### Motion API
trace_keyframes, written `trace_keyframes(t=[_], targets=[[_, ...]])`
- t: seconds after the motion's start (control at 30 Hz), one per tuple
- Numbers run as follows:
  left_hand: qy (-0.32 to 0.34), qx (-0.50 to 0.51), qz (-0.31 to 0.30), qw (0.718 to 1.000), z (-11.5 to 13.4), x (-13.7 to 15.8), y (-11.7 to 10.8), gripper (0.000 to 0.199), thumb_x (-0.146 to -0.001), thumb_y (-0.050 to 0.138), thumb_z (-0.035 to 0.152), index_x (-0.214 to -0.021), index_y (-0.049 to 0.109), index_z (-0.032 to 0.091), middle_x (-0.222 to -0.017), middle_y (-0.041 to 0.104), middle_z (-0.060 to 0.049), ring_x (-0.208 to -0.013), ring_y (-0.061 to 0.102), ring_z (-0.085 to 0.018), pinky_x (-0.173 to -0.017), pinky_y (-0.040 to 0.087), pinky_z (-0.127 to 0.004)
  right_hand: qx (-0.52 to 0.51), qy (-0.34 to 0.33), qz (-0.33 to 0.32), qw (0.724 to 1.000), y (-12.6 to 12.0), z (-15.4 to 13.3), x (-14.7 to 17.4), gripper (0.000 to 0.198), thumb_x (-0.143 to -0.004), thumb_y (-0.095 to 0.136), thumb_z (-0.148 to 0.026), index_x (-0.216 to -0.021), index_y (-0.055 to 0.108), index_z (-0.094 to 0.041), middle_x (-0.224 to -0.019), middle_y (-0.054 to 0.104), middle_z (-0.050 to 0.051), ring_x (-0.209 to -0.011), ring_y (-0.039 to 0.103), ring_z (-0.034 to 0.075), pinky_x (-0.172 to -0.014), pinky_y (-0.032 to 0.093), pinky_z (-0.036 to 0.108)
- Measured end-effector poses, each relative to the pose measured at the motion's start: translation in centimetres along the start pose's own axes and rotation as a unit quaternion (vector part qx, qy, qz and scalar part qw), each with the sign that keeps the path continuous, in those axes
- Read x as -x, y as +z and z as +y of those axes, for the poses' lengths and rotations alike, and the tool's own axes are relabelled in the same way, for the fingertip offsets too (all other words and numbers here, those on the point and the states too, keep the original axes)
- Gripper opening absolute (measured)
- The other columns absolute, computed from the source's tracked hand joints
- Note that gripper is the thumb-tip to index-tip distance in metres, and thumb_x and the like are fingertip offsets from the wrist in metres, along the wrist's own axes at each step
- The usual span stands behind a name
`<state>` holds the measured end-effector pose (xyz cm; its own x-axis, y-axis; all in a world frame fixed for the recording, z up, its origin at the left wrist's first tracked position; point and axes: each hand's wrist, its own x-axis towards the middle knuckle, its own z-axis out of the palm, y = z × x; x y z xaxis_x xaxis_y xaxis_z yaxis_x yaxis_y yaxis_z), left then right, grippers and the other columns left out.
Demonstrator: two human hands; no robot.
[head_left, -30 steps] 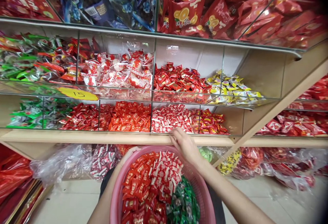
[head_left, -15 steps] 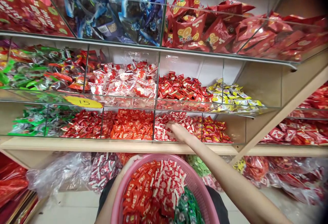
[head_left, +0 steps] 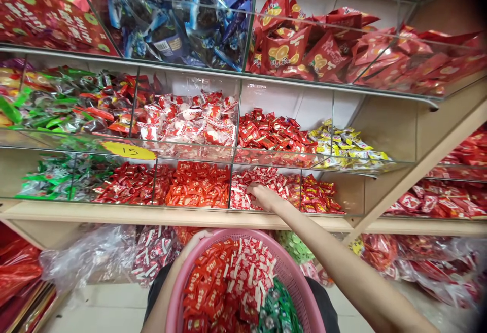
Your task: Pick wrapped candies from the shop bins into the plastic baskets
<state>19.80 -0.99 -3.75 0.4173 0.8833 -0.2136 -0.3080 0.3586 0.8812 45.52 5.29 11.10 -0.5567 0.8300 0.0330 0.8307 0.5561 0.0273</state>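
My left hand (head_left: 200, 237) grips the left rim of a pink plastic basket (head_left: 175, 282) held low in front of me. The basket holds orange-red wrapped candies (head_left: 203, 282), red-and-white wrapped candies (head_left: 251, 267) and green wrapped candies (head_left: 279, 307). My right hand (head_left: 262, 196) reaches over the front edge of the bottom shelf into a compartment of red-and-white candies (head_left: 238, 188). Its fingers curl down around candies there, and the fingertips are hidden among them.
Clear dividers split the shelves (head_left: 190, 215) into compartments of wrapped sweets. A yellow tag (head_left: 129, 151) reading 15 hangs at the left. Bags of blue (head_left: 167, 38) and red (head_left: 285, 51) packets fill the upper shelf. Plastic bags (head_left: 99, 257) lie underneath; a slanted wooden post (head_left: 411, 180) stands right.
The view has shifted slightly, moving the upper shelves a little right and down in the picture. My right hand stays in the same compartment, and my left hand stays on the basket.
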Motion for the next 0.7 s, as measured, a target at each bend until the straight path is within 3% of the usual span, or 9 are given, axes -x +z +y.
trace_keyframes(t=[0.2, 0.33, 0.4, 0.47, 0.57, 0.63, 0.7], targets=[[-0.062, 0.011, -0.015, 0.998, 0.3, 0.6, 0.0, 0.032, -0.07, 0.053, 0.033, -0.096, 0.063, 0.016, -0.082, 0.068, -0.007, -0.087, 0.061, -0.028, -0.076, 0.045, -0.036, -0.01, 0.021, 0.029, 0.999, -1.6, -0.1, 0.7, 0.012, -0.076, 0.054, -0.018, -0.087, 0.058, -0.016, -0.092, 0.061, 0.009, -0.082, 0.056, 0.016, -0.063, 0.034, 0.023], [-0.08, 0.017, -0.007, 0.997, 0.3, 0.7, -0.1, 0.035, -0.069, 0.054, 0.034, -0.098, 0.062, 0.016, -0.082, 0.068, -0.007, -0.085, 0.061, -0.028, -0.076, 0.046, -0.036, -0.143, 0.089, 0.1, 0.981, -2.8, -0.4, 0.0, 0.014, -0.074, 0.055, -0.028, -0.079, 0.06, -0.015, -0.072, 0.06, 0.002, -0.064, 0.052, 0.012, -0.056, 0.033, 0.021], [-0.082, 0.017, -0.004, 0.996, 0.3, 0.6, -0.1, 0.035, -0.069, 0.054, 0.034, -0.098, 0.062, 0.016, -0.083, 0.068, -0.007, -0.085, 0.061, -0.028, -0.077, 0.045, -0.035, -0.265, 0.152, 0.13, 0.943, -3.3, -0.9, -1.0, 0.016, -0.072, 0.057, -0.03, -0.074, 0.059, -0.014, -0.063, 0.057, -0.001, -0.057, 0.048, 0.009, -0.053, 0.034, 0.02], [-0.083, 0.015, -0.005, 0.996, 0.4, 0.5, 0.0, 0.035, -0.069, 0.054, 0.033, -0.098, 0.062, 0.015, -0.084, 0.068, -0.006, -0.088, 0.061, -0.027, -0.08, 0.044, -0.035, -0.392, 0.224, 0.136, 0.882, -3.6, -1.6, -2.1, 0.016, -0.069, 0.06, -0.028, -0.07, 0.059, -0.012, -0.059, 0.055, -0.001, -0.052, 0.046, 0.008, -0.049, 0.035, 0.019], [-0.081, 0.008, -0.012, 0.997, 0.6, 0.6, 0.2, 0.034, -0.07, 0.054, 0.034, -0.097, 0.061, 0.015, -0.085, 0.068, -0.007, -0.09, 0.06, -0.028, -0.083, 0.043, -0.035, -0.52, 0.33, 0.085, 0.783, -4.0, -2.8, -3.7, 0.016, -0.064, 0.065, -0.025, -0.068, 0.057, -0.012, -0.049, 0.049, -0.004, -0.042, 0.041, 0.006, -0.041, 0.034, 0.019], [-0.078, 0.002, -0.018, 0.997, 0.7, 0.7, 0.2, 0.033, -0.07, 0.054, 0.033, -0.097, 0.061, 0.015, -0.084, 0.068, -0.007, -0.09, 0.06, -0.028, -0.083, 0.043, -0.035, -0.549, 0.368, 0.057, 0.749, -3.9, -3.3, -4.6, 0.016, -0.063, 0.067, -0.022, -0.068, 0.056, -0.012, -0.044, 0.045, -0.006, -0.038, 0.038, 0.006, -0.037, 0.033, 0.018], [-0.072, -0.003, -0.022, 0.997, 0.8, 0.8, 0.2, 0.032, -0.071, 0.053, 0.033, -0.096, 0.062, 0.016, -0.083, 0.068, -0.006, -0.089, 0.06, -0.028, -0.083, 0.043, -0.035, -0.556, 0.371, 0.056, 0.742, -3.5, -3.6, -5.3, 0.018, -0.061, 0.069, -0.02, -0.07, 0.055, -0.013, -0.043, 0.044, -0.007, -0.037, 0.038, 0.005, -0.035, 0.032, 0.016]])
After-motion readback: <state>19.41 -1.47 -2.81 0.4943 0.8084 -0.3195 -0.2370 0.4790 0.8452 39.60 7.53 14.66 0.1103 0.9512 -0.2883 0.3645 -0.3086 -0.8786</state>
